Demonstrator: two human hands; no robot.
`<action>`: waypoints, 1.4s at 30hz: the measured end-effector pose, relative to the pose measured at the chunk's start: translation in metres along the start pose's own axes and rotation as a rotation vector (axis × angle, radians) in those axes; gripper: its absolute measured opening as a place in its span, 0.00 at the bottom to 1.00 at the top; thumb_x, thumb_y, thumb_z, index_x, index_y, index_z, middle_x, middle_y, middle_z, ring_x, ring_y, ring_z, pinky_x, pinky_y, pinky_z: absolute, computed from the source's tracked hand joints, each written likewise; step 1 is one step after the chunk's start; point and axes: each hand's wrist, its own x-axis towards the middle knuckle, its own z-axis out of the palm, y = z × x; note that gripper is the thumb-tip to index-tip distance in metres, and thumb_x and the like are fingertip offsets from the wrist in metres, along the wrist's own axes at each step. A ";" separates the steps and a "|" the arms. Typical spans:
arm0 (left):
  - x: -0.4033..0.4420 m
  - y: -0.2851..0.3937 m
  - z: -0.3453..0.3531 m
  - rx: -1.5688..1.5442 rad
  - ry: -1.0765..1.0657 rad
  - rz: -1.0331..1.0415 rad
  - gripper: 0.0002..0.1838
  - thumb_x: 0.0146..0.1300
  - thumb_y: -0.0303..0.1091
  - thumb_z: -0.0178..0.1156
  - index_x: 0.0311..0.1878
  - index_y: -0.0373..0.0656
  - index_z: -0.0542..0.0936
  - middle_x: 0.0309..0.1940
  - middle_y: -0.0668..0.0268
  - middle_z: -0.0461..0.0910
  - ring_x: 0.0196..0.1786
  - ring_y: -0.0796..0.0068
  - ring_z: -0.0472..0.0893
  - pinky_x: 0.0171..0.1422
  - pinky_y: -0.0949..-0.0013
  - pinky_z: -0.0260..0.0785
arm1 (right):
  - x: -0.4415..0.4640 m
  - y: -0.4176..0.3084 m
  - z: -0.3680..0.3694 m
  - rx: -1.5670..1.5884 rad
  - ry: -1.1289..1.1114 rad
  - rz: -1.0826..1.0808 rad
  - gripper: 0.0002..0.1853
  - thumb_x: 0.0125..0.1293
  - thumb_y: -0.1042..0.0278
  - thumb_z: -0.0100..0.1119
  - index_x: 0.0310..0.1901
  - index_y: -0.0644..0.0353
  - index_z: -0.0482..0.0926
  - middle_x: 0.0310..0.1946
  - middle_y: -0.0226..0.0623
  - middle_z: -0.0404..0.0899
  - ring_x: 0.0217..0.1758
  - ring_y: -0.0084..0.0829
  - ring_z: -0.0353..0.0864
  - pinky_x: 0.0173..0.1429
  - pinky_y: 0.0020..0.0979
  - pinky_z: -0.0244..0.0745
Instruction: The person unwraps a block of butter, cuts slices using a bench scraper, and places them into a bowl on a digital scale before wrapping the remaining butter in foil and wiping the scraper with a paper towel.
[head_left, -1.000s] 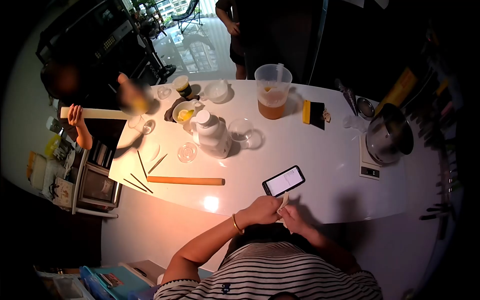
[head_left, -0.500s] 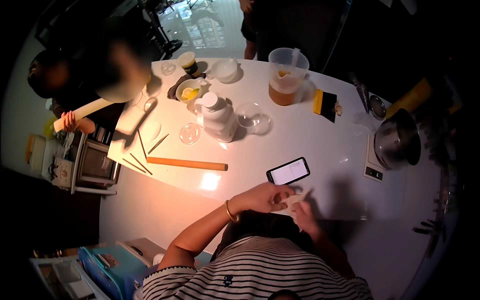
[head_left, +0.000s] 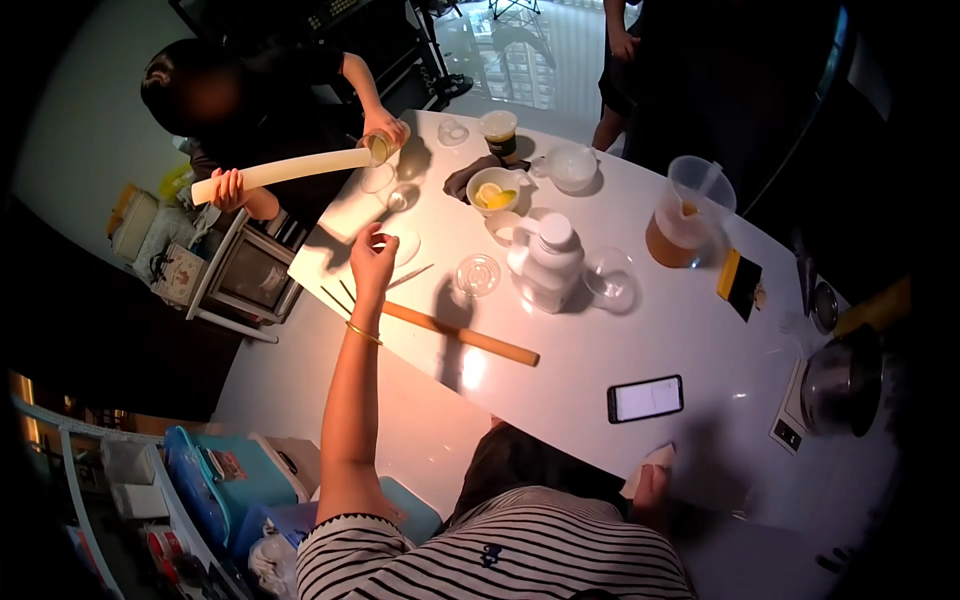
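Observation:
My left hand [head_left: 372,262] is stretched out over the left part of the table, fingers curled apart with nothing seen between them. Below it lie thin dark sticks [head_left: 338,298] and an orange-brown rod [head_left: 460,333]. My right hand [head_left: 652,490] is closed on a pale cloth or tissue [head_left: 652,464] at the front edge. Just beyond it a phone [head_left: 645,399] with a lit screen lies flat. A large white jug [head_left: 546,262] stands mid-table, with a clear round lid [head_left: 478,274] to its left.
Across the left corner, another person [head_left: 270,105] holds a long pale tube and a glass. A cup with lemon pieces [head_left: 494,190], a clear pitcher of amber liquid [head_left: 680,225], a black-and-yellow packet [head_left: 739,284] and a steel pot [head_left: 842,385] stand farther off.
My left hand has left the pale cloth and reached forward to the left. My right hand keeps the cloth. The view has turned left, and the other person's tube is now near the glass.

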 end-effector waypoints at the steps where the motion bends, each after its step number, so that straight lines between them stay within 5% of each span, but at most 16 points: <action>1: 0.022 -0.021 -0.001 0.031 0.012 -0.012 0.23 0.54 0.30 0.62 0.53 0.32 0.73 0.31 0.62 0.80 0.29 0.77 0.79 0.35 0.72 0.72 | 0.002 0.024 0.017 0.006 0.103 -0.039 0.13 0.66 0.67 0.45 0.25 0.67 0.68 0.20 0.44 0.68 0.24 0.34 0.66 0.32 0.36 0.62; 4: 0.051 -0.049 0.009 0.009 -0.066 -0.130 0.24 0.53 0.31 0.63 0.53 0.31 0.73 0.31 0.61 0.80 0.27 0.75 0.80 0.34 0.73 0.72 | -0.001 0.080 0.046 -0.153 -0.046 0.246 0.16 0.66 0.63 0.45 0.25 0.66 0.69 0.20 0.43 0.70 0.24 0.34 0.67 0.31 0.37 0.62; 5: 0.054 -0.047 0.012 -0.067 -0.072 -0.211 0.26 0.52 0.30 0.64 0.55 0.31 0.72 0.31 0.59 0.80 0.25 0.74 0.80 0.32 0.73 0.72 | -0.005 0.113 0.062 0.075 -0.001 0.219 0.17 0.67 0.59 0.45 0.28 0.66 0.71 0.22 0.42 0.71 0.24 0.37 0.67 0.30 0.37 0.62; 9: 0.070 -0.055 0.018 -0.053 -0.198 -0.276 0.36 0.53 0.28 0.62 0.66 0.35 0.61 0.31 0.57 0.80 0.22 0.74 0.79 0.27 0.73 0.70 | 0.021 -0.006 0.110 -0.181 -0.018 0.254 0.15 0.68 0.59 0.46 0.35 0.66 0.74 0.30 0.47 0.74 0.33 0.40 0.72 0.38 0.39 0.67; 12: 0.090 -0.060 0.031 -0.125 -0.426 -0.355 0.34 0.55 0.27 0.59 0.66 0.37 0.60 0.29 0.59 0.80 0.21 0.76 0.77 0.26 0.73 0.70 | 0.020 -0.003 0.124 -0.612 -0.119 -0.167 0.14 0.67 0.63 0.47 0.43 0.66 0.75 0.41 0.52 0.73 0.43 0.45 0.73 0.48 0.41 0.68; 14: 0.094 -0.057 0.047 -0.077 -0.481 -0.253 0.31 0.57 0.26 0.58 0.64 0.36 0.62 0.28 0.60 0.80 0.21 0.77 0.76 0.24 0.74 0.69 | 0.027 -0.037 0.131 -0.559 -0.070 -0.169 0.14 0.65 0.68 0.49 0.49 0.66 0.73 0.42 0.51 0.72 0.42 0.49 0.73 0.48 0.41 0.69; 15: 0.092 -0.060 0.058 -0.116 -0.581 -0.232 0.27 0.57 0.24 0.56 0.62 0.35 0.65 0.28 0.61 0.80 0.22 0.79 0.76 0.24 0.76 0.71 | 0.039 -0.030 0.136 0.046 -0.053 0.317 0.17 0.64 0.70 0.50 0.54 0.65 0.69 0.43 0.52 0.72 0.45 0.50 0.73 0.47 0.42 0.69; 16: 0.079 -0.048 0.068 -0.199 -0.672 -0.230 0.25 0.58 0.22 0.55 0.61 0.36 0.67 0.28 0.62 0.79 0.25 0.79 0.76 0.26 0.76 0.72 | 0.044 -0.027 0.137 0.047 -0.036 0.308 0.17 0.64 0.70 0.50 0.54 0.65 0.69 0.43 0.52 0.72 0.45 0.50 0.73 0.47 0.42 0.69; 18: 0.041 -0.020 0.075 -0.331 -0.993 -0.234 0.26 0.58 0.21 0.54 0.62 0.40 0.67 0.29 0.65 0.79 0.26 0.82 0.76 0.29 0.78 0.72 | 0.041 -0.023 0.151 -0.738 0.047 -0.352 0.16 0.68 0.66 0.50 0.54 0.64 0.69 0.40 0.46 0.73 0.46 0.41 0.74 0.47 0.37 0.69; 19: 0.025 -0.006 0.077 -0.400 -1.092 -0.068 0.28 0.59 0.21 0.55 0.64 0.44 0.66 0.30 0.70 0.77 0.29 0.84 0.77 0.29 0.79 0.72 | 0.044 -0.024 0.157 -0.646 0.068 -0.354 0.14 0.68 0.62 0.49 0.50 0.63 0.70 0.35 0.41 0.72 0.40 0.36 0.72 0.41 0.34 0.66; 21: -0.007 0.037 0.076 -0.322 -1.096 -0.135 0.30 0.57 0.24 0.59 0.65 0.45 0.66 0.25 0.73 0.75 0.29 0.86 0.75 0.30 0.80 0.69 | 0.048 -0.029 0.167 0.078 0.071 0.044 0.14 0.68 0.56 0.48 0.40 0.60 0.73 0.27 0.32 0.68 0.29 0.25 0.66 0.30 0.27 0.60; 23: -0.034 0.038 0.091 -0.217 -1.040 0.080 0.28 0.56 0.26 0.59 0.63 0.44 0.68 0.21 0.71 0.74 0.24 0.81 0.75 0.32 0.73 0.69 | 0.052 -0.038 0.177 0.509 0.106 0.214 0.19 0.69 0.50 0.47 0.31 0.58 0.75 0.19 0.23 0.65 0.17 0.15 0.61 0.18 0.21 0.53; 28: -0.065 0.030 0.107 -0.094 -0.999 0.208 0.23 0.55 0.31 0.54 0.57 0.45 0.71 0.20 0.58 0.75 0.24 0.57 0.77 0.31 0.59 0.69 | 0.077 -0.012 0.190 -0.096 0.157 -0.238 0.10 0.65 0.65 0.44 0.30 0.58 0.72 0.19 0.27 0.64 0.15 0.21 0.63 0.17 0.23 0.56; 30: -0.071 0.025 0.110 -0.108 -0.950 0.222 0.23 0.55 0.31 0.55 0.57 0.45 0.70 0.19 0.58 0.75 0.24 0.56 0.76 0.30 0.57 0.67 | 0.078 -0.066 0.183 0.909 0.035 0.363 0.11 0.66 0.63 0.43 0.29 0.55 0.72 0.14 0.24 0.60 0.13 0.19 0.59 0.15 0.21 0.52; 34: -0.070 0.019 0.111 -0.090 -0.951 0.185 0.23 0.56 0.32 0.56 0.56 0.43 0.67 0.19 0.58 0.75 0.24 0.55 0.76 0.30 0.56 0.66 | 0.096 -0.042 0.186 0.858 0.080 0.529 0.13 0.68 0.60 0.42 0.28 0.53 0.72 0.11 0.23 0.57 0.10 0.17 0.55 0.14 0.21 0.49; 42: -0.067 0.011 0.108 0.001 -0.945 0.170 0.25 0.56 0.31 0.54 0.59 0.44 0.64 0.21 0.58 0.75 0.27 0.55 0.77 0.31 0.56 0.67 | 0.100 0.062 0.201 0.057 0.225 -0.050 0.19 0.66 0.52 0.51 0.20 0.47 0.62 0.13 0.22 0.56 0.11 0.18 0.53 0.14 0.23 0.45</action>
